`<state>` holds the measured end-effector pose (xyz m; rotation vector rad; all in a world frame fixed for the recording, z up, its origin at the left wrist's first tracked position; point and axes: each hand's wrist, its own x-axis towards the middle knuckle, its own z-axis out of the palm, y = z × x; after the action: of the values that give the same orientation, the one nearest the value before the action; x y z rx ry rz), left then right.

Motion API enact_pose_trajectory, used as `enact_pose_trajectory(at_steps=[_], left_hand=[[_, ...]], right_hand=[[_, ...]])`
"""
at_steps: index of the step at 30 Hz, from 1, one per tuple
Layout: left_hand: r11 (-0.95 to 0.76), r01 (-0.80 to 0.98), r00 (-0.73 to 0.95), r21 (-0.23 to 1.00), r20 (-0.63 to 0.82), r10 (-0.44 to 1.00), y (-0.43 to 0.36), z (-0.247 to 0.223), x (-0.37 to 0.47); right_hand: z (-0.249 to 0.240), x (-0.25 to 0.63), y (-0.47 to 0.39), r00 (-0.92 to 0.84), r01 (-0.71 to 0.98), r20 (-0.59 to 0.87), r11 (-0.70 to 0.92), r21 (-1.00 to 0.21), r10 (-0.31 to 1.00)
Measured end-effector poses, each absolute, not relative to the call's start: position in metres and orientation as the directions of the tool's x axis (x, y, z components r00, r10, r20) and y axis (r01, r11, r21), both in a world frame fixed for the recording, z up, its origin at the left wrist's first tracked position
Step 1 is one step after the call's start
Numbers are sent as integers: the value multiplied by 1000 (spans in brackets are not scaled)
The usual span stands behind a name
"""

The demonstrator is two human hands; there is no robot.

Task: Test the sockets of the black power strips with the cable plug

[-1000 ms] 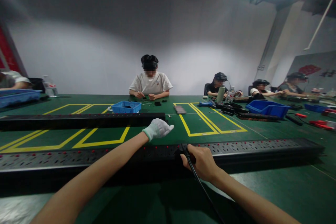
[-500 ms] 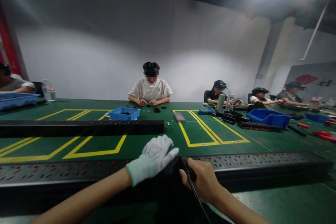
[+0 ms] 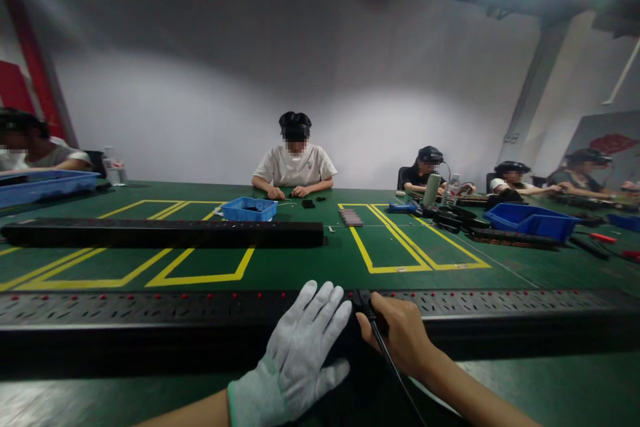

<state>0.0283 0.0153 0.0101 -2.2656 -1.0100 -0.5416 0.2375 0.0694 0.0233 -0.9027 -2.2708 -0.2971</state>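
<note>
A long black power strip [image 3: 190, 307] with slotted sockets and a row of red dots lies across the table in front of me. My left hand [image 3: 300, 353], in a white glove with a green cuff, lies over the strip with its fingers stretched out. Just beside it, my bare right hand [image 3: 400, 330] grips a black power plug [image 3: 364, 303] at the strip's socket face. A black cable [image 3: 390, 357] runs from the plug down toward me. Whether the plug's pins are in a socket is hidden.
Behind lies a second black strip [image 3: 165, 233] on the green table. A light blue bin [image 3: 249, 209] and yellow tape [image 3: 400, 240] are beyond it. A dark blue bin [image 3: 533, 220] and bottles stand at right. A co-worker [image 3: 295, 160] sits opposite, several others at the sides.
My left hand has moved nearer to me and turned, its fingers now flat and pointing forward. The right hand keeps hold of the plug. The view has shifted slightly left.
</note>
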Motion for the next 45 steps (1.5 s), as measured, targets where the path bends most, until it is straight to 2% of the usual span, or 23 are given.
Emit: enact_pose_trajectory(at_steps=[5, 11, 19, 28, 39, 45], left_hand=[[-520, 775, 623, -360, 576, 529, 14, 8, 28], [-510, 786, 611, -349, 560, 560, 14, 9, 29], [-406, 849, 527, -336, 575, 625, 10, 7, 38], [-385, 843, 538, -376, 625, 566, 11, 5, 41], [-416, 852, 512, -317, 668, 540, 13, 1, 41], [-404, 830, 553, -383, 658, 511, 11, 11, 41]], right_hand=[[18, 237, 73, -524, 662, 720, 749, 7, 456], [17, 238, 72, -536, 646, 712, 763, 0, 453], [16, 239, 75, -545, 632, 735, 773, 44, 403], [17, 238, 73, -539, 655, 728, 755, 45, 424], [20, 239, 72, -551, 662, 702, 748, 39, 451], [20, 238, 72, -540, 642, 721, 767, 19, 434]])
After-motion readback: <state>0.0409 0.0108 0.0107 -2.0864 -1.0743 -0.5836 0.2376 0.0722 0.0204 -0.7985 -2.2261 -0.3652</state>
